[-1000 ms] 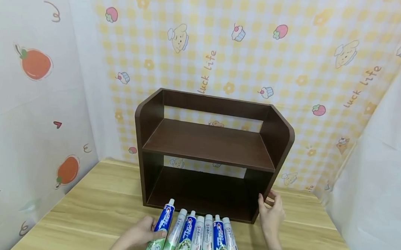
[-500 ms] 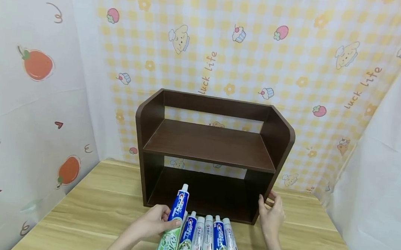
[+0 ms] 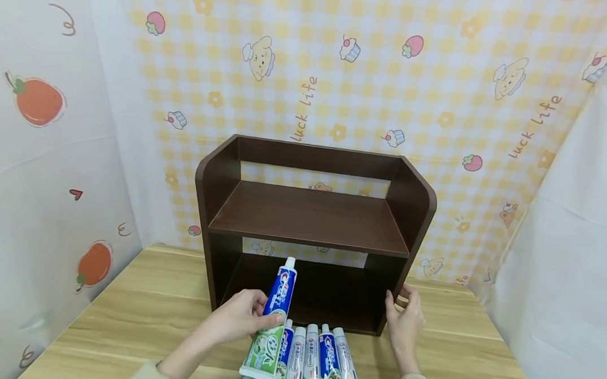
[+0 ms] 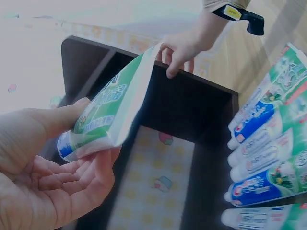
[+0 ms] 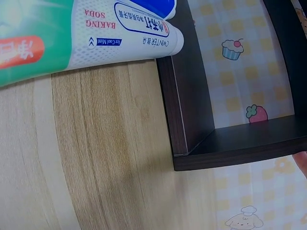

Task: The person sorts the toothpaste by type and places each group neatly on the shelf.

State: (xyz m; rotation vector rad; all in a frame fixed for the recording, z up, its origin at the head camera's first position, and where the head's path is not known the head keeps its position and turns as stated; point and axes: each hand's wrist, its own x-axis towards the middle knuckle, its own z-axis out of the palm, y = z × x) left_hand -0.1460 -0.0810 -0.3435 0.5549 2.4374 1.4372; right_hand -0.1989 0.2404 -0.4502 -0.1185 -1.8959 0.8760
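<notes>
Pinched between thumb and curled fingers, a blue, white and green plastic toothpaste tube (image 3: 270,340) is held tilted, white cap up, by the left hand (image 3: 242,316) in front of the shelf's lower compartment. Just beside it, similar blue or white-and-green toothpaste tubes (image 3: 312,359) lie in a row on the pale wood-grain table (image 3: 140,312). Farther off, the right hand (image 3: 406,324) grips the side panel of the dark brown two-tier shelf (image 3: 312,218), thumb in front; behind hangs yellow-and-white checked cloth (image 3: 368,96).
</notes>
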